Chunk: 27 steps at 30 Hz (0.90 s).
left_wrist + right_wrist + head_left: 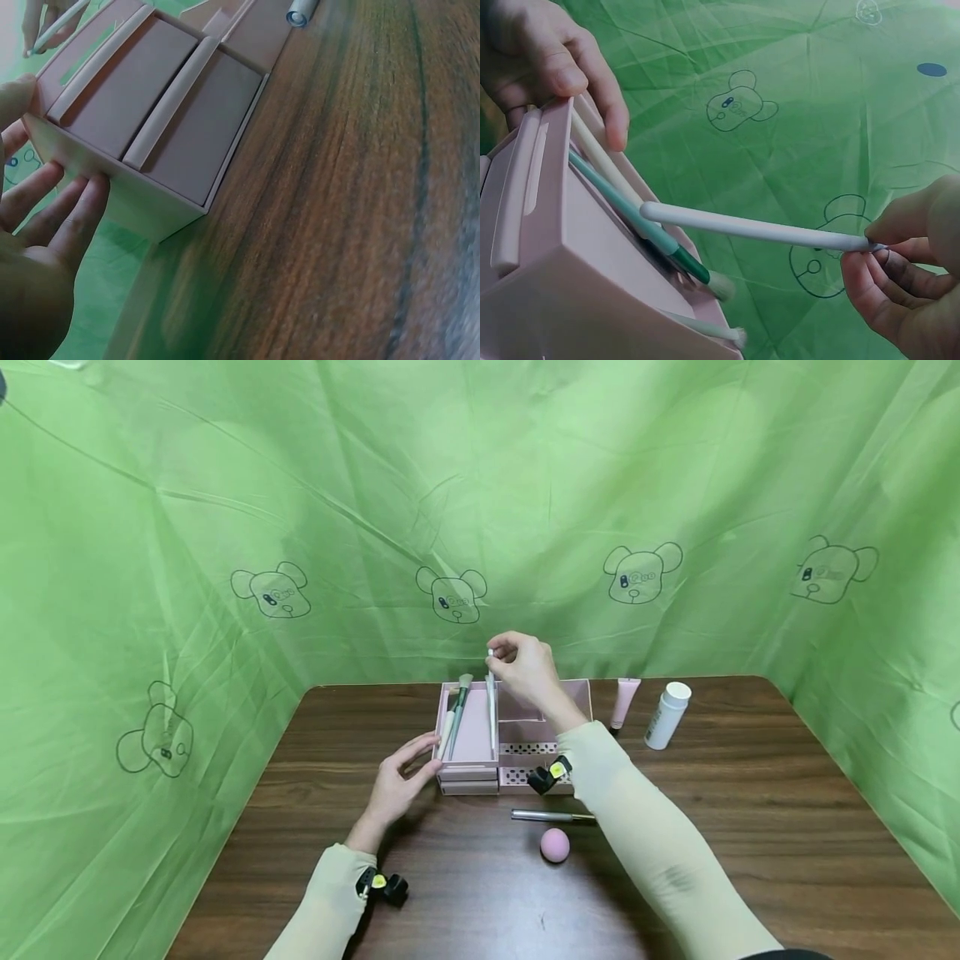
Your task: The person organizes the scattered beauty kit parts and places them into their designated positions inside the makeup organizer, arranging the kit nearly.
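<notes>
My right hand pinches a slim white pen-like stick by one end between thumb and fingers. Its rounded free end overlaps the brushes in the right wrist view. Below is a pink desktop organizer, whose open top tray holds a green-handled makeup brush, a pale stick beside it, and another pale brush along the opposite wall. My left hand touches the organizer's front left corner, thumb at the top edge and fingertips against the outer side wall.
Right of the organizer stand a pink tube and a white bottle. In front lie a silver pen-like tube and a pink ball, near my right sleeve. A green curtain hangs behind the wooden table.
</notes>
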Each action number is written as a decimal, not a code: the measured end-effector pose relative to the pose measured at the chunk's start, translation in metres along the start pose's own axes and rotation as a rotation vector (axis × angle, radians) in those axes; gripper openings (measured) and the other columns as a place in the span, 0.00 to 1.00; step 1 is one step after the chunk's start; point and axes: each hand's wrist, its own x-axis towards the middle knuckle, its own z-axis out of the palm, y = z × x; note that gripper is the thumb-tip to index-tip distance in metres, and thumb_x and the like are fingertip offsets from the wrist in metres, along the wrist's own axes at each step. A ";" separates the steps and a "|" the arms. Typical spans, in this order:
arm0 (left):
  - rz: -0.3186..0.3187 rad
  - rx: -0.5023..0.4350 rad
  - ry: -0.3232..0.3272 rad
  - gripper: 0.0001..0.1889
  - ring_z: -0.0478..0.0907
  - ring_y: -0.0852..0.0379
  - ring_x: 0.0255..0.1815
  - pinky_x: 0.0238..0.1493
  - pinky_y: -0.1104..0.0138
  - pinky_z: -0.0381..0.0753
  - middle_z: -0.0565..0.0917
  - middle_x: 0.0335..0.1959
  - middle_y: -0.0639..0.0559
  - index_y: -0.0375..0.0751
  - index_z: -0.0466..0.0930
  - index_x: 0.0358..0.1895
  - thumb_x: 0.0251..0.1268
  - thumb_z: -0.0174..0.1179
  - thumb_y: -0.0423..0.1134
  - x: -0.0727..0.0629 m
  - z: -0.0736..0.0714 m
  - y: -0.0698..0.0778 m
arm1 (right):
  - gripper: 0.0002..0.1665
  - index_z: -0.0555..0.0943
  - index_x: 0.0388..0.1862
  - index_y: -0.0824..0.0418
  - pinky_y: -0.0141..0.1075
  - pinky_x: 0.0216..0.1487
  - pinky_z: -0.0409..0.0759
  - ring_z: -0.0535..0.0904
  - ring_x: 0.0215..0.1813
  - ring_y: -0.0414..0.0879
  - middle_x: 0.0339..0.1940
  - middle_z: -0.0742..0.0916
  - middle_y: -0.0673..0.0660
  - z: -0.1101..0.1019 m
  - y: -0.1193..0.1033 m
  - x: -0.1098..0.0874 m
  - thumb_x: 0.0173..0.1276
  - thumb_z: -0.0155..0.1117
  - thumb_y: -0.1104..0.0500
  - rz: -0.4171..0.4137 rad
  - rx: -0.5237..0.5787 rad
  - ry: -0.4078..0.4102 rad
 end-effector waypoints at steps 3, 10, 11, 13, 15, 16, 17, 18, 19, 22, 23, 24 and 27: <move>-0.001 0.001 0.001 0.20 0.74 0.37 0.63 0.61 0.71 0.77 0.74 0.64 0.32 0.25 0.76 0.57 0.63 0.63 0.28 0.000 0.000 -0.001 | 0.12 0.84 0.45 0.55 0.35 0.43 0.83 0.83 0.37 0.43 0.36 0.87 0.49 0.005 0.001 0.004 0.61 0.67 0.59 0.007 0.009 -0.011; 0.000 -0.002 0.005 0.19 0.74 0.37 0.62 0.62 0.69 0.77 0.75 0.64 0.34 0.27 0.77 0.58 0.63 0.63 0.29 0.000 0.000 -0.003 | 0.12 0.84 0.45 0.56 0.35 0.42 0.84 0.83 0.37 0.43 0.35 0.88 0.50 0.018 0.006 0.008 0.61 0.68 0.60 0.003 -0.008 -0.008; 0.000 -0.006 0.004 0.19 0.74 0.37 0.63 0.62 0.69 0.77 0.75 0.64 0.34 0.26 0.77 0.58 0.63 0.63 0.28 0.000 0.000 -0.003 | 0.12 0.84 0.45 0.56 0.35 0.42 0.84 0.83 0.37 0.44 0.35 0.88 0.50 0.021 0.008 0.008 0.61 0.68 0.60 0.005 -0.014 -0.006; 0.004 -0.009 0.002 0.20 0.73 0.35 0.62 0.61 0.70 0.77 0.75 0.64 0.33 0.26 0.76 0.58 0.64 0.63 0.28 0.000 0.000 -0.003 | 0.12 0.83 0.45 0.56 0.34 0.41 0.84 0.83 0.37 0.43 0.35 0.88 0.50 0.027 0.011 0.008 0.61 0.68 0.60 0.018 -0.023 -0.015; 0.010 -0.011 -0.001 0.20 0.73 0.34 0.62 0.60 0.71 0.77 0.74 0.64 0.32 0.25 0.76 0.58 0.64 0.63 0.28 0.000 0.001 -0.004 | 0.12 0.83 0.45 0.56 0.33 0.42 0.84 0.83 0.38 0.43 0.36 0.87 0.49 0.033 0.015 0.007 0.61 0.68 0.61 0.036 -0.041 -0.039; 0.017 -0.007 -0.002 0.19 0.73 0.33 0.62 0.60 0.72 0.78 0.74 0.63 0.32 0.25 0.76 0.58 0.64 0.62 0.28 -0.001 0.001 -0.004 | 0.12 0.83 0.45 0.56 0.33 0.42 0.84 0.83 0.38 0.43 0.36 0.87 0.49 0.036 0.017 0.006 0.61 0.68 0.61 0.046 -0.054 -0.054; 0.022 -0.004 -0.002 0.19 0.73 0.33 0.62 0.59 0.72 0.78 0.74 0.63 0.31 0.24 0.76 0.57 0.64 0.62 0.27 -0.001 0.001 -0.004 | 0.13 0.83 0.45 0.56 0.33 0.43 0.84 0.82 0.39 0.43 0.36 0.87 0.49 0.038 0.018 0.005 0.61 0.68 0.61 0.055 -0.064 -0.070; 0.028 0.002 -0.001 0.19 0.74 0.33 0.61 0.59 0.71 0.78 0.74 0.63 0.31 0.24 0.76 0.57 0.63 0.63 0.27 -0.001 0.001 -0.004 | 0.13 0.83 0.46 0.57 0.33 0.43 0.84 0.82 0.39 0.43 0.37 0.86 0.49 0.040 0.020 0.004 0.61 0.68 0.62 0.064 -0.075 -0.083; 0.036 0.010 0.000 0.19 0.74 0.34 0.61 0.59 0.71 0.79 0.75 0.63 0.31 0.24 0.76 0.57 0.63 0.63 0.27 -0.001 0.001 -0.004 | 0.14 0.83 0.46 0.57 0.33 0.44 0.85 0.83 0.39 0.44 0.37 0.86 0.50 0.041 0.021 0.003 0.61 0.68 0.63 0.068 -0.088 -0.092; 0.049 0.028 0.006 0.19 0.75 0.36 0.60 0.60 0.67 0.79 0.75 0.63 0.31 0.24 0.76 0.57 0.63 0.63 0.27 0.000 0.001 -0.004 | 0.14 0.84 0.46 0.58 0.35 0.46 0.84 0.83 0.40 0.45 0.37 0.87 0.51 0.043 0.023 0.002 0.60 0.68 0.64 0.069 -0.124 -0.091; 0.046 0.028 0.009 0.19 0.75 0.36 0.60 0.60 0.66 0.79 0.75 0.63 0.31 0.25 0.77 0.57 0.63 0.63 0.28 0.000 0.001 -0.003 | 0.14 0.84 0.46 0.58 0.36 0.46 0.84 0.83 0.40 0.45 0.36 0.87 0.51 0.043 0.023 0.002 0.59 0.68 0.64 0.068 -0.128 -0.088; 0.045 0.029 0.011 0.19 0.75 0.37 0.60 0.60 0.64 0.79 0.75 0.63 0.31 0.25 0.77 0.57 0.63 0.63 0.28 0.001 0.001 -0.003 | 0.14 0.84 0.45 0.57 0.36 0.46 0.84 0.83 0.40 0.46 0.36 0.87 0.51 0.043 0.023 0.002 0.59 0.68 0.64 0.067 -0.135 -0.085; 0.033 0.024 0.014 0.19 0.75 0.36 0.61 0.61 0.59 0.79 0.75 0.63 0.31 0.25 0.77 0.57 0.63 0.63 0.27 0.000 0.001 -0.002 | 0.14 0.84 0.45 0.57 0.37 0.47 0.84 0.83 0.40 0.46 0.36 0.87 0.51 0.041 0.022 0.001 0.59 0.68 0.63 0.060 -0.143 -0.086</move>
